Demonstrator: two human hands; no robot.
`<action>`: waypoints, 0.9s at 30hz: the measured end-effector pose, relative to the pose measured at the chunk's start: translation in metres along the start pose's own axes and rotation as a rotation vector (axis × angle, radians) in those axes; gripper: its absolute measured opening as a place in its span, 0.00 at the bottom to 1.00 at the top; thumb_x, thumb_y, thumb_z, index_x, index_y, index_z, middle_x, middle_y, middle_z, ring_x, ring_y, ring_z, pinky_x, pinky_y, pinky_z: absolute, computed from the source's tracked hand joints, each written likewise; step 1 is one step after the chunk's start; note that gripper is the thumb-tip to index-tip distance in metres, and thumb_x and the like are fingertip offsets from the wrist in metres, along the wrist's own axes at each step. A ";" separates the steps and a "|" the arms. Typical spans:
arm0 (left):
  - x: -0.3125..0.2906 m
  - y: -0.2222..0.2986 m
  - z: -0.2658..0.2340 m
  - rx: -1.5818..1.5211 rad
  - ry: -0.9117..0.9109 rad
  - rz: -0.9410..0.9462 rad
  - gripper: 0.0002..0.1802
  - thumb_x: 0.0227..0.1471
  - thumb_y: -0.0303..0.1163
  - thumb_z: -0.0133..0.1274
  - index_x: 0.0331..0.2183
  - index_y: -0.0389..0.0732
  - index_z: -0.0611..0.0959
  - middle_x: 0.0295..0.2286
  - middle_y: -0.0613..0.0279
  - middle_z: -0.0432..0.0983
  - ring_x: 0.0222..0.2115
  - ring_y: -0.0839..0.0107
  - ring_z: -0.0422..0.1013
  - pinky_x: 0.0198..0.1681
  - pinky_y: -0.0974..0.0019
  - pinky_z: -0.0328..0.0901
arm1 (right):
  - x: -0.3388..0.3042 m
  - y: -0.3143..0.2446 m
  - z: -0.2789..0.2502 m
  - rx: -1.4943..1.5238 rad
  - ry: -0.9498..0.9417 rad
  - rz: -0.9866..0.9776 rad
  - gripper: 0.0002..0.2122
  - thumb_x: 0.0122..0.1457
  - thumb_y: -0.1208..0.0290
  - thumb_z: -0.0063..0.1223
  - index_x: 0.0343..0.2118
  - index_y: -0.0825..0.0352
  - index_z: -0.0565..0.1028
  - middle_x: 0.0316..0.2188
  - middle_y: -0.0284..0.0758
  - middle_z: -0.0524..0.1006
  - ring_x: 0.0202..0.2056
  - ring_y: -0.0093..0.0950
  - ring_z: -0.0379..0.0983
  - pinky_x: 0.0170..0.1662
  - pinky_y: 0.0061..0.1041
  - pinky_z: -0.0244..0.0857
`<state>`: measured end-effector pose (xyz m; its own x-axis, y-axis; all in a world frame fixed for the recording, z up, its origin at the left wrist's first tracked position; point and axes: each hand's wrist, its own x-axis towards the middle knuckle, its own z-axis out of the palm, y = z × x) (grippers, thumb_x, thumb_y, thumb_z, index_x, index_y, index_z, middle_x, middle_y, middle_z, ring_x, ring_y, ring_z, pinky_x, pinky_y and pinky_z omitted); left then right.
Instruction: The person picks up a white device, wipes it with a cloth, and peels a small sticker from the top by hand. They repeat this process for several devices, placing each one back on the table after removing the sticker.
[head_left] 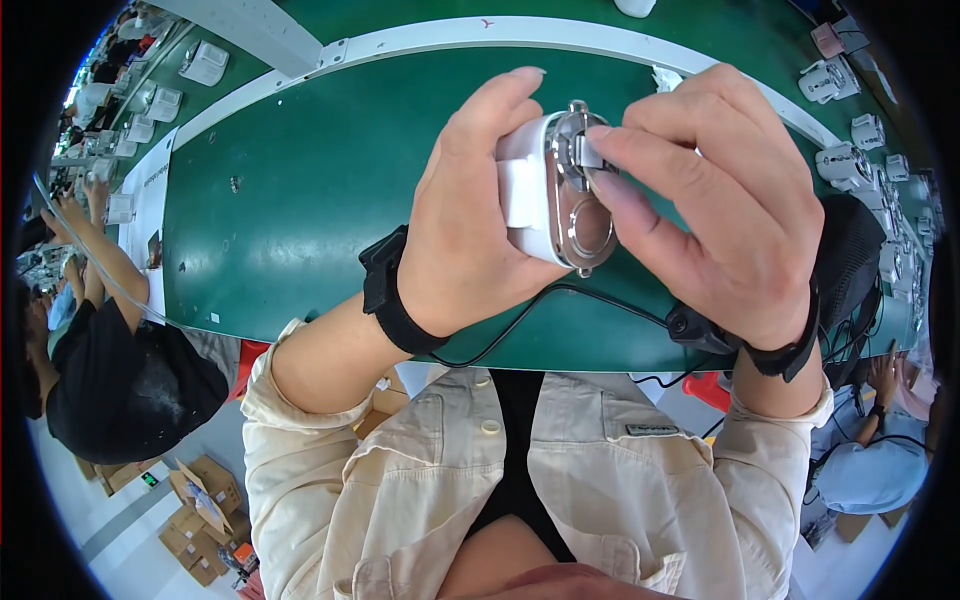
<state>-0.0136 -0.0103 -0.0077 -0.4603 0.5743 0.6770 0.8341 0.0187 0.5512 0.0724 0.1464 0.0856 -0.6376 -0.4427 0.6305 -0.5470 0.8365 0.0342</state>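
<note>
A white plastic housing (527, 185) with a shiny chrome front plate (588, 228) is held up above the green table. My left hand (465, 200) wraps round its white side from the left, with the thumb side raised toward the top. The front plate has a round part at its lower end and faces right. My right hand (725, 200) comes from the right, its thumb and forefinger pinching a small shiny rectangular piece (586, 152) at the upper part of the plate. Whether that piece is loose or fixed to the plate I cannot tell.
The green tabletop (290, 210) has a white rail (480, 32) along its far side. A black cable (510, 325) runs between my wrist straps. Several white appliances (845, 165) stand at the right. Co-workers sit left and right; cardboard boxes (200, 540) lie on the floor.
</note>
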 end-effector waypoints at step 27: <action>0.004 0.000 -0.003 -0.270 -0.111 -0.025 0.53 0.31 0.23 0.68 0.56 0.36 0.54 0.46 0.50 0.65 0.43 0.65 0.70 0.44 0.66 0.67 | -0.026 0.017 0.047 1.296 0.039 0.848 0.18 0.60 0.70 0.51 0.52 0.70 0.69 0.44 0.34 0.73 0.44 0.22 0.70 0.48 0.22 0.63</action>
<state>-0.0165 -0.0108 -0.0033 -0.4313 0.6625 0.6124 0.7051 -0.1760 0.6869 0.0541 0.1566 0.0330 -0.9903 0.0258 0.1368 -0.1374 -0.0227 -0.9903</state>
